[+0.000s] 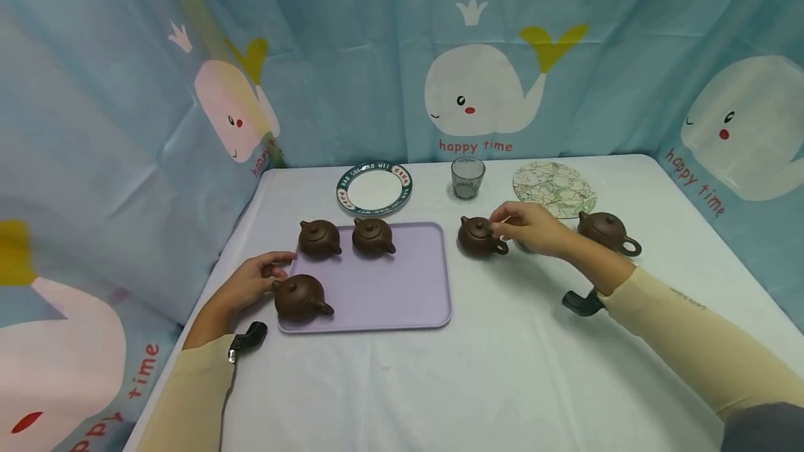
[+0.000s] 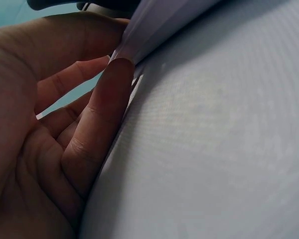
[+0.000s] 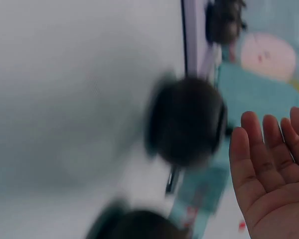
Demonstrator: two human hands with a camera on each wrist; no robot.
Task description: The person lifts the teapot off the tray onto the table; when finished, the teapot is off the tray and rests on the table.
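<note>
My left hand (image 1: 254,277) pinches the left rim of the lilac tray (image 1: 389,298) between thumb and fingers; the left wrist view shows this grip on the tray edge up close. On the tray stand three dark brown teapots: a front-left teapot (image 1: 299,298), a back-left teapot (image 1: 319,239) and a back-middle teapot (image 1: 373,237). Right of the tray, another brown teapot (image 1: 479,239) stands on the white cloth. Over its lid and handle side hovers my right hand (image 1: 530,227), its fingers extended and loose in the right wrist view, holding nothing. That teapot is blurred there.
A further brown teapot (image 1: 604,229) stands to the right, beyond my right forearm. Along the back lie a green-rimmed plate (image 1: 344,192), a clear glass (image 1: 467,178) and a round patterned mat (image 1: 554,189). Whale-print curtains (image 1: 352,89) hang behind the table.
</note>
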